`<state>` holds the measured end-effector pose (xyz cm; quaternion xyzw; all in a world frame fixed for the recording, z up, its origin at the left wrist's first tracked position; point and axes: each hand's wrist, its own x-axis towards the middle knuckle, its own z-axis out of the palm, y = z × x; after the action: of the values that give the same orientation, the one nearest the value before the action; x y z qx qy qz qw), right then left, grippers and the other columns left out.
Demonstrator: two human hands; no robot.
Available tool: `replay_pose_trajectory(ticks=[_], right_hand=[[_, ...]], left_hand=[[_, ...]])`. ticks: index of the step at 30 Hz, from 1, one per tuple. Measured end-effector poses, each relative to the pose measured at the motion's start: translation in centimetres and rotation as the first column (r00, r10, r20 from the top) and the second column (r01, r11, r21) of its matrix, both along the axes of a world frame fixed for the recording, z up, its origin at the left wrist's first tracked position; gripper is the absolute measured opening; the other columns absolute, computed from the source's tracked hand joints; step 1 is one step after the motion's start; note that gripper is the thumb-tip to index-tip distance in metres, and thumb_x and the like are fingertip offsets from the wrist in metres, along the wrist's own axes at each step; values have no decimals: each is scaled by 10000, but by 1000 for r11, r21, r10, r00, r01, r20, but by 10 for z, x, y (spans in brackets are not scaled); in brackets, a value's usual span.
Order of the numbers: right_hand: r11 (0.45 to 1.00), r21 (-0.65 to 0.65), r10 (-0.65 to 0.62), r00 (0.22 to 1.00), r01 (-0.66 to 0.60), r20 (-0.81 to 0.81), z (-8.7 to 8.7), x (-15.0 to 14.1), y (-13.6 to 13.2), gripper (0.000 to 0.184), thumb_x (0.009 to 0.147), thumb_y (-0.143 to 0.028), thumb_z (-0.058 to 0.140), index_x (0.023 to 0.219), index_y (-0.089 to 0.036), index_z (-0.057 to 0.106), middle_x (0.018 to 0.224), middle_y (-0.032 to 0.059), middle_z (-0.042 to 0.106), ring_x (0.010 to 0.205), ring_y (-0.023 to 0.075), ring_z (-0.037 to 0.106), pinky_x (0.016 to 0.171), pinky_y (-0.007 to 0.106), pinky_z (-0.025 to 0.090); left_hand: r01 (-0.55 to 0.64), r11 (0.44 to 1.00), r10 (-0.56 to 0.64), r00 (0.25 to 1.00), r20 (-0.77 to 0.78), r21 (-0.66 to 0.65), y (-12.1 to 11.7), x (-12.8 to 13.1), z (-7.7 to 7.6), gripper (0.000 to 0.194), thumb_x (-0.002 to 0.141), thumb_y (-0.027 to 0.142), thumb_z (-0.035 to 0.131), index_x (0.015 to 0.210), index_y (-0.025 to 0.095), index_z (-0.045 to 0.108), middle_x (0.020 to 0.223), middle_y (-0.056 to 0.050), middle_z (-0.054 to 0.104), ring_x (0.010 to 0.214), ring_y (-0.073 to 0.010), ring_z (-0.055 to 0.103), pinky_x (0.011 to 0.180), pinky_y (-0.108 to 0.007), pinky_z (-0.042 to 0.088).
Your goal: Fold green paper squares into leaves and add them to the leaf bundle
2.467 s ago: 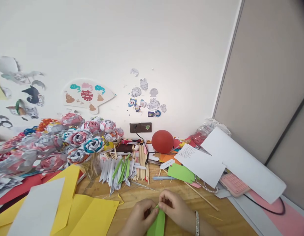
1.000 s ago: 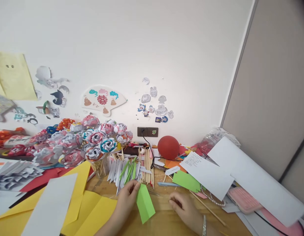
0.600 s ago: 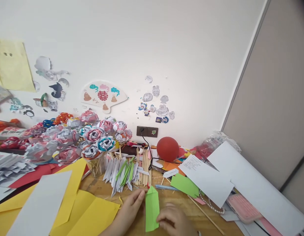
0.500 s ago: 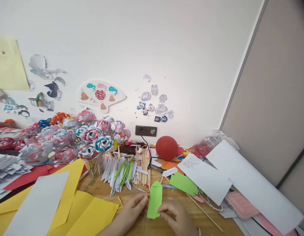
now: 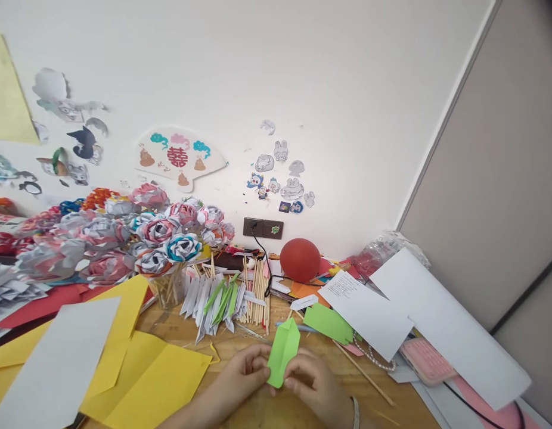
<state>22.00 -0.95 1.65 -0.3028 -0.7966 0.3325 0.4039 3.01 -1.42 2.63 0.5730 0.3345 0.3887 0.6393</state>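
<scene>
Between my hands is a narrow strip of green paper (image 5: 284, 351), creased along its length and folded to a point at the top. My left hand (image 5: 241, 376) grips its lower left edge between thumb and fingers. My right hand (image 5: 310, 381) pinches the lower right edge, close to the bottom. The paper is held up off the table, tilted slightly to the right. Just beyond it lies a row of folded white and green paper pieces (image 5: 213, 304), beside a bundle of wooden sticks (image 5: 261, 292).
Yellow paper (image 5: 168, 381) and a white sheet (image 5: 61, 357) cover the left side. Paper flowers (image 5: 160, 229) stand behind. A red balloon (image 5: 300, 260), green sheets (image 5: 327, 322), a rolled white sheet (image 5: 455, 333) and a pink keypad-like object (image 5: 428, 360) sit at the right.
The green paper has tilted to the right, and both hands have closed in on its lower part. The whole view has shifted slightly.
</scene>
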Motion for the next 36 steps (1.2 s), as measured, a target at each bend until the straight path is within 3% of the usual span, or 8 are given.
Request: replay_pose_trajectory(ticks=[6, 11, 17, 23, 28, 36], right_hand=[[980, -153, -123, 992, 124, 11, -11, -5, 4, 168, 802, -347, 575, 762, -186, 605, 779, 43, 620, 767, 192, 578, 710, 304, 464], [969, -195, -160, 987, 153, -18, -17, -6, 6, 87, 752, -264, 580, 772, -181, 596, 757, 30, 602, 723, 186, 562, 658, 286, 450], [961, -237, -154, 988, 144, -26, -8, -8, 2, 80, 706, -180, 537, 776, -183, 575, 727, 7, 565, 671, 164, 532, 619, 259, 420], [957, -264, -133, 991, 123, -18, -2, -9, -1, 41, 699, -202, 561, 696, -188, 523, 654, -23, 499, 589, 136, 476, 558, 240, 381], [931, -365, -54, 996, 25, -69, 2, -9, -3, 69, 738, -238, 523, 715, -198, 472, 621, -31, 512, 590, 146, 531, 580, 257, 413], [902, -432, -41, 992, -14, -117, 0, -10, -4, 120, 746, -295, 505, 724, -206, 428, 668, -13, 535, 652, 174, 594, 630, 294, 463]], left_hand=[[-77, 997, 77, 997, -16, 32, -4, 12, -2, 313, 630, 438, 703, 768, 180, 591, 694, 5, 598, 616, -143, 554, 644, -270, 430], [-89, 994, 90, 996, -16, 56, -6, 17, -9, 337, 665, 448, 680, 828, 171, 582, 740, -7, 593, 629, -139, 540, 642, -275, 427], [-140, 987, 146, 987, -64, 80, -5, 18, -16, 350, 607, 385, 737, 819, 163, 569, 763, -22, 606, 674, -157, 539, 635, -275, 419], [-169, 981, 179, 977, -113, 90, -7, 20, -14, 275, 624, 336, 689, 788, 159, 558, 717, -1, 587, 653, -154, 532, 625, -271, 407], [-171, 979, 187, 970, -157, 107, -9, 19, -10, 170, 637, 238, 630, 765, 155, 554, 687, 11, 574, 642, -148, 506, 609, -263, 382], [-125, 987, 139, 978, -154, 100, -12, 20, -4, 180, 680, 253, 585, 828, 157, 550, 729, -4, 608, 647, -151, 536, 602, -263, 405]])
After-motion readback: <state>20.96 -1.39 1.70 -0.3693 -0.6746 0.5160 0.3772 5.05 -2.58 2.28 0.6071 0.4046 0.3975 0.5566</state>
